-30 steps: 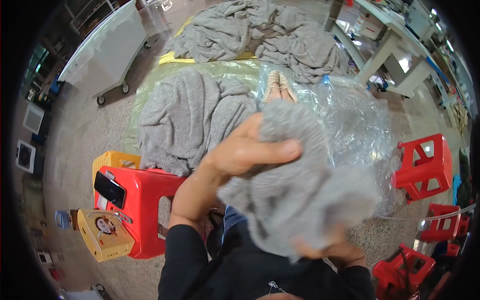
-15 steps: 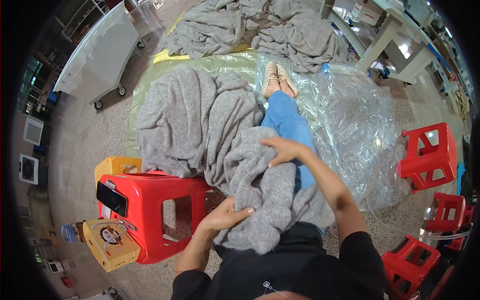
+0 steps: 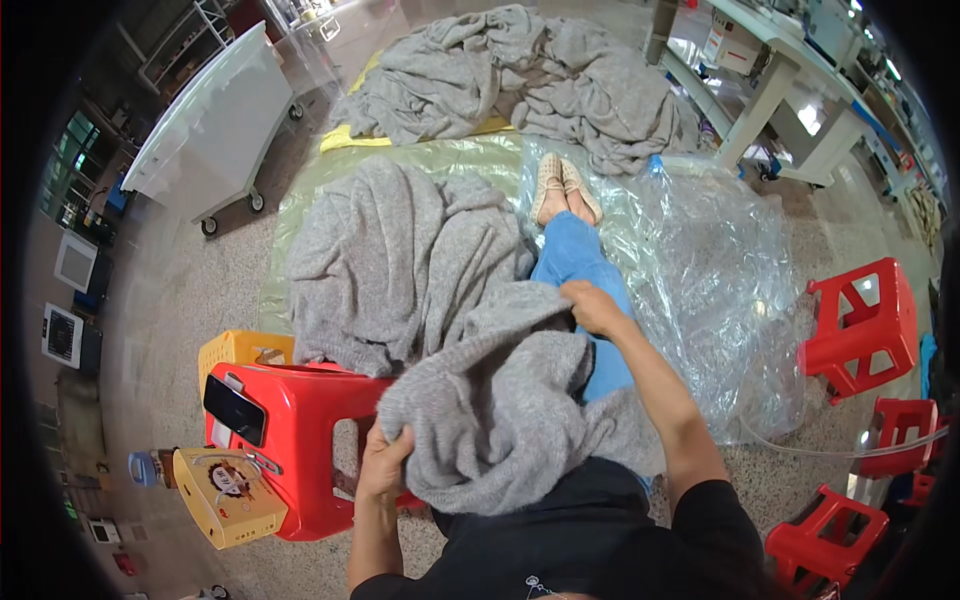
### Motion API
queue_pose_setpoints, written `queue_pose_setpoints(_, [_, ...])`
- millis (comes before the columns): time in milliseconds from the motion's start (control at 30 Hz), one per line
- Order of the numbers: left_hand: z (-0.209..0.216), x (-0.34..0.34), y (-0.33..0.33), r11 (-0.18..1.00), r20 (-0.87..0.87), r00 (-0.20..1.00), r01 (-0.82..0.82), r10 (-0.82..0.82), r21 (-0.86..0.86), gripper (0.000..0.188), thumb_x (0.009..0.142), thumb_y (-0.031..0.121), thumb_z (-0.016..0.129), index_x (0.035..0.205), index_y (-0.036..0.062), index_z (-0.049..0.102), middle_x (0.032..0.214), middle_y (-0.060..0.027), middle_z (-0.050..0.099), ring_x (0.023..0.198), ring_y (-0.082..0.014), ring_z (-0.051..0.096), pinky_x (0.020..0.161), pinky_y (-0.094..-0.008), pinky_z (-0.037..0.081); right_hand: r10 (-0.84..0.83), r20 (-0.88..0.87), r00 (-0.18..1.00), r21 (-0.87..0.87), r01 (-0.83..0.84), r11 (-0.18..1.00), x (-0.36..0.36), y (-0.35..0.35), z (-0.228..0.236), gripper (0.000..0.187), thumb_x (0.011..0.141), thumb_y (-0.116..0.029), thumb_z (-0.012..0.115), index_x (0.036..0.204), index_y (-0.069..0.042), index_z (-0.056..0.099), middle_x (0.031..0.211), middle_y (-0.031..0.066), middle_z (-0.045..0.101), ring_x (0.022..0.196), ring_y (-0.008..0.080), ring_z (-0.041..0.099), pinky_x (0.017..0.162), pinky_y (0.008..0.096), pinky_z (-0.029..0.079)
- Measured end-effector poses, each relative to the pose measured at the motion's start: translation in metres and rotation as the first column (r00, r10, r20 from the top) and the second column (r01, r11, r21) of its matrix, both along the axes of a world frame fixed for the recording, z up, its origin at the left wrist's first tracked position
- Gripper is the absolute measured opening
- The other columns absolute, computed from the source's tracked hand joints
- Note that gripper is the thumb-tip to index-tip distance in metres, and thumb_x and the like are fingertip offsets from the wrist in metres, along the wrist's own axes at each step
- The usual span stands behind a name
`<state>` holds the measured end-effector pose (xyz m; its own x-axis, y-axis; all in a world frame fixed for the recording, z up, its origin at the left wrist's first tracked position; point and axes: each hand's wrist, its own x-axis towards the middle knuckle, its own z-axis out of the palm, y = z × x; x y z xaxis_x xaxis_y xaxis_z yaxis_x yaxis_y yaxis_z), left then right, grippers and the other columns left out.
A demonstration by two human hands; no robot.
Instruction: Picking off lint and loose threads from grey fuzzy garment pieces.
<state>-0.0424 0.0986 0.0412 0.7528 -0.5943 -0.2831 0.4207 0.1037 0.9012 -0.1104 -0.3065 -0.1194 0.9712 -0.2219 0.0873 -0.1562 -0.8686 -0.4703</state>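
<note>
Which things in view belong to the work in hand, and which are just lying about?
In the work:
grey knit cloth, held by the left hand and right hand
nearer grey pile, probably
far grey heap, probably

Apparently just lying about:
phone
yellow box
white wheeled cart

The speckled floor (image 3: 225,285) bears a clear plastic sheet (image 3: 740,320), a greenish sheet (image 3: 460,155) and a red stool (image 3: 312,400), which carries a dark phone (image 3: 235,410) at its left edge. A cloth heap (image 3: 370,260) lies on the greenish sheet; grey knit cloth (image 3: 525,400) rests across the person's blue jeans (image 3: 585,262).
</note>
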Motion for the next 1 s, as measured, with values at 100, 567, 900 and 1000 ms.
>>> queue_pose_setpoints(100, [0.028,0.007,0.003,0.989,-0.066,0.997,0.016,-0.025,-0.144,0.045,0.083,0.007,0.064,0.125,0.0,0.05,0.118,-0.0102,0.06,0.106,-0.0202,0.058,0.095,-0.0354,0.043,-0.402,0.291,0.868,0.427,0.258,0.867,-0.019,-0.015,0.085,0.029,0.074,0.002,0.043,0.1,-0.006,0.053,0.093,0.0104,0.056,0.09,0.0192,0.054,0.081,0.0317,0.043])
queue_pose_setpoints(567, [0.145,0.054,-0.063,0.838,0.217,0.973,0.052,0.081,-0.544,0.043,0.061,0.015,0.064,0.098,0.0024,0.047,0.09,-0.0165,0.062,0.086,-0.0258,0.064,0.078,-0.0358,0.053,0.327,0.477,0.816,0.005,-0.374,0.927,-0.215,0.022,0.393,0.051,0.074,-0.036,0.064,0.107,-0.001,0.05,0.092,0.0106,0.052,0.081,0.0183,0.054,0.07,0.0274,0.046])
queue_pose_setpoints(900, [-0.005,0.003,-0.171,0.821,-0.004,0.825,0.562,-0.565,-0.106,0.057,0.066,-0.009,0.053,0.121,0.008,0.049,0.121,-0.008,0.049,0.11,-0.0194,0.049,0.09,-0.0271,0.04,0.759,0.074,0.647,0.523,-0.673,0.523,-0.07,0.172,0.271,0.024,0.08,-0.002,0.049,0.103,-0.003,0.05,0.087,0.0153,0.059,0.079,0.039,0.06,0.068,0.0467,0.047])
queue_pose_setpoints(1000, [-0.078,-0.007,-0.153,0.808,0.17,0.794,0.548,-0.584,0.216,0.047,0.068,-0.009,0.055,0.112,0.0079,0.056,0.12,-0.0083,0.05,0.108,-0.0215,0.049,0.088,-0.0291,0.04,0.66,0.151,0.736,0.582,-0.606,0.543,-0.077,0.175,0.217,0.023,0.082,0.0,0.046,0.105,-0.002,0.049,0.085,0.0173,0.059,0.079,0.04,0.06,0.069,0.0477,0.046])
